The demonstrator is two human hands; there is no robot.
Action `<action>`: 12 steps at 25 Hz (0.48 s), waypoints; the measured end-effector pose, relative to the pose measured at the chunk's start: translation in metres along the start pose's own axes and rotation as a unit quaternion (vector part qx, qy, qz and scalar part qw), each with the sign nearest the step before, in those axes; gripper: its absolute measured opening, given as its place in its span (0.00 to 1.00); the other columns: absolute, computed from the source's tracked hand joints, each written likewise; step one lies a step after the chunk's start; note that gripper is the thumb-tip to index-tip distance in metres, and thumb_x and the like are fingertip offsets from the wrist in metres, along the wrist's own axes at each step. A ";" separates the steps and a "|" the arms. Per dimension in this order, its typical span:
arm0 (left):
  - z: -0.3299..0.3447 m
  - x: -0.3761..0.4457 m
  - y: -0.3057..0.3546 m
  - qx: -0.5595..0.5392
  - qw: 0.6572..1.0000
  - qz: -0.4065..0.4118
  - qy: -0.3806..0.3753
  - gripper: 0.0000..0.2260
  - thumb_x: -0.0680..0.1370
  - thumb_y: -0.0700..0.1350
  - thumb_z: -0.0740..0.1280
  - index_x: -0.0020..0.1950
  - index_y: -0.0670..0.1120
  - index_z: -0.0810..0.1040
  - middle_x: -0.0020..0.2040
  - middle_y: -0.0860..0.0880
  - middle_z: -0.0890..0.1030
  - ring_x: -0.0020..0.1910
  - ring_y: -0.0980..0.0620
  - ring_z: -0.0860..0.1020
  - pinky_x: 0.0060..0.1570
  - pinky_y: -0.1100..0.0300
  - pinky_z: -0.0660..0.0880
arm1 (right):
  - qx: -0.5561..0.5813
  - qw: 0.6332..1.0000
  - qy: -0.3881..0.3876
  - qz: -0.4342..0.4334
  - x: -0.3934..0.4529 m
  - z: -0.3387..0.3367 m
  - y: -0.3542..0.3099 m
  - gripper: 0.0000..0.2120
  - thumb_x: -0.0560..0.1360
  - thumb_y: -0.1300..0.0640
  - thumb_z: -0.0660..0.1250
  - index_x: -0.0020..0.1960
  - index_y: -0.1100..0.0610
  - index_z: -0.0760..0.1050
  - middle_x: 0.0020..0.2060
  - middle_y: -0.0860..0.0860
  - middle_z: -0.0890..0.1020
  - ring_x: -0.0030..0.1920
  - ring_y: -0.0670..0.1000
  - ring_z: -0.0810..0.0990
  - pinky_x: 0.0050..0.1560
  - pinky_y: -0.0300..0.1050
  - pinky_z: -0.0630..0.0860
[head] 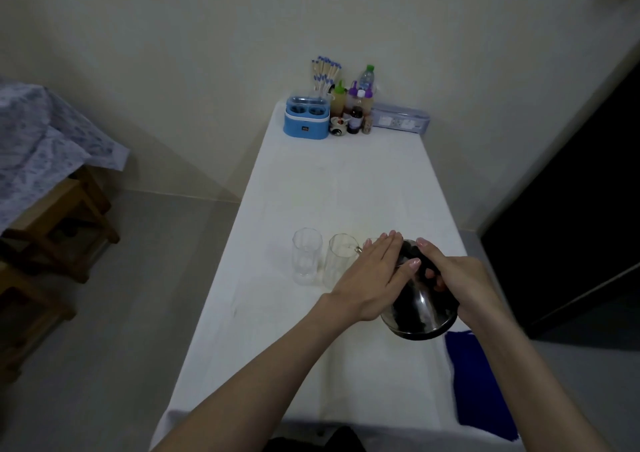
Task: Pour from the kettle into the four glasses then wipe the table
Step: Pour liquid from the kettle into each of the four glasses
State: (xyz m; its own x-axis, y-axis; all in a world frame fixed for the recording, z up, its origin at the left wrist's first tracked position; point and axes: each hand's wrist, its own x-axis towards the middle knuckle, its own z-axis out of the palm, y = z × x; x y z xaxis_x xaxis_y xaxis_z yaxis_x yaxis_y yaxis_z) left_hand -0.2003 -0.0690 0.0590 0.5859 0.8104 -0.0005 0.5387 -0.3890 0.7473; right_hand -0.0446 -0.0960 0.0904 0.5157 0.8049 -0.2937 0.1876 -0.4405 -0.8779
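A: Right hand [457,278] is closed around the handle of the kettle [420,307], tilted toward the second glass [339,259].

B: Left hand [372,276]?

A: Flat, fingers extended, pressed on the kettle top. Blue cloth [479,382] lies at the table [311,181] right edge.

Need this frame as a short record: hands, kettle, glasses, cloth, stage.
left hand: flat on the kettle's top, fingers extended
right hand: gripping the kettle's black handle
kettle: steel, lifted, tilted toward the glasses
glasses: two visible in full, upright, left of the kettle; others hidden behind the hands
blue cloth: at the table's right edge, untouched
stage: pouring; wipe not begun
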 end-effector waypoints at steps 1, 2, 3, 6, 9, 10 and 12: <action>0.002 0.001 0.002 -0.004 1.000 -0.004 0.005 0.30 0.83 0.58 0.47 0.80 0.43 0.48 0.81 0.47 0.50 0.79 0.54 0.45 0.76 0.59 0.38 | -0.005 1.000 -0.007 -0.005 0.002 -0.002 -0.002 0.27 0.68 0.37 0.75 0.33 0.62 0.81 0.27 0.53 0.80 0.32 0.53 0.76 0.41 0.47 0.73; 0.003 0.002 0.004 -0.008 1.000 -0.008 0.010 0.30 0.83 0.58 0.47 0.80 0.43 0.48 0.81 0.47 0.50 0.79 0.55 0.45 0.76 0.59 0.38 | -0.009 1.000 -0.013 -0.010 0.004 -0.004 -0.003 0.27 0.68 0.37 0.75 0.33 0.63 0.81 0.28 0.53 0.80 0.33 0.53 0.76 0.41 0.47 0.73; 0.005 0.003 0.006 -0.011 1.000 -0.011 0.015 0.30 0.83 0.59 0.47 0.80 0.43 0.48 0.81 0.47 0.50 0.79 0.55 0.45 0.76 0.58 0.38 | -0.014 1.000 -0.016 -0.014 0.007 -0.006 -0.005 0.27 0.68 0.37 0.75 0.34 0.63 0.81 0.28 0.53 0.81 0.33 0.53 0.76 0.41 0.47 0.73; 0.010 0.006 0.010 -0.022 0.999 -0.020 0.039 0.30 0.83 0.59 0.47 0.80 0.43 0.48 0.81 0.47 0.50 0.79 0.55 0.45 0.76 0.57 0.39 | -0.031 0.999 -0.026 -0.026 0.014 -0.012 -0.009 0.27 0.69 0.36 0.74 0.34 0.63 0.82 0.29 0.53 0.82 0.33 0.53 0.77 0.41 0.47 0.74; 0.016 0.010 0.014 -0.029 0.998 -0.025 0.053 0.30 0.83 0.59 0.46 0.80 0.44 0.48 0.81 0.48 0.50 0.79 0.55 0.45 0.77 0.57 0.40 | -0.041 0.998 -0.036 -0.035 0.021 -0.017 -0.010 0.27 0.68 0.36 0.74 0.34 0.62 0.83 0.29 0.52 0.83 0.32 0.53 0.78 0.42 0.48 0.75; 0.017 0.011 0.015 -0.030 0.998 -0.026 0.055 0.30 0.83 0.59 0.46 0.80 0.44 0.48 0.81 0.48 0.50 0.79 0.56 0.45 0.77 0.57 0.40 | -0.042 0.998 -0.037 -0.036 0.024 -0.019 -0.010 0.27 0.68 0.36 0.75 0.33 0.62 0.83 0.28 0.52 0.83 0.32 0.53 0.78 0.42 0.49 0.75; 0.019 0.012 0.018 -0.031 0.997 -0.027 0.061 0.30 0.83 0.59 0.46 0.80 0.44 0.48 0.81 0.48 0.50 0.79 0.55 0.45 0.77 0.57 0.40 | -0.045 0.997 -0.042 -0.038 0.027 -0.022 -0.011 0.27 0.68 0.36 0.75 0.33 0.62 0.83 0.28 0.52 0.83 0.32 0.53 0.78 0.42 0.49 0.75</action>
State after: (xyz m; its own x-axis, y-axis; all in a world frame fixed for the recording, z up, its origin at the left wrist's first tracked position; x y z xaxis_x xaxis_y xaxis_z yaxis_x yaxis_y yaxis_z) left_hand -0.1725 -0.0741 0.0598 0.4770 0.8782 0.0351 0.5271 -0.3178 0.7881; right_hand -0.0146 -0.0776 0.1004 0.4252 0.8663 -0.2621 0.2991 -0.4078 -0.8627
